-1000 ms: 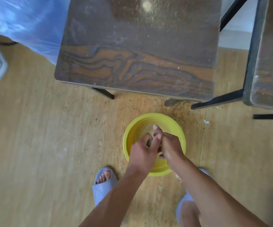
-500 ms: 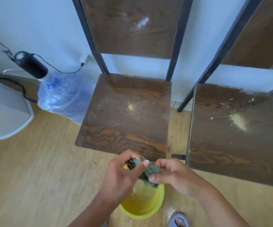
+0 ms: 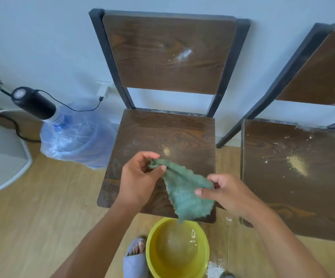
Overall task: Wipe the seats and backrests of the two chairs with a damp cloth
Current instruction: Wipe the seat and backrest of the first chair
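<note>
1. Head view, hands first: left hand [image 3: 137, 178] pinching one corner of the green cloth [image 3: 184, 194] between thumb and fingertips; right hand [image 3: 227, 194] gripping the opposite edge the same way. Both closed on the fabric, stretching it out between them.
2. Cloth hanging over the front edge of the left chair seat [image 3: 162, 137], lowest point dangling right above the yellow basin [image 3: 177, 249] on the floor. Long axis slanting from upper left down to lower right. Looks nubbly, terry-like, limp and probably wet.
3. Key bit for the next move: seat directly under and beyond both hands, so just forward and down to lay the cloth flat. Left hand closer to the small yellowish crumb patch [image 3: 166, 151] mid-seat, practically just past its fingertips.
4. Seat and left backrest [image 3: 168, 53] both dark wood-grain panels in a dark metal frame, flat and hard, so easy to swipe. White powdery smear on the backrest, upper right area.
5. Right chair seat [image 3: 295, 177] just beside, with a bigger yellow powder pile and scattered white specks; right backrest [image 3: 321, 71] only partly in frame.
6. Guessing nothing wiped yet, all four surfaces still dusty.
7. Off to the left: water jug [image 3: 76, 143] lying against the wall, not in the way.
</note>
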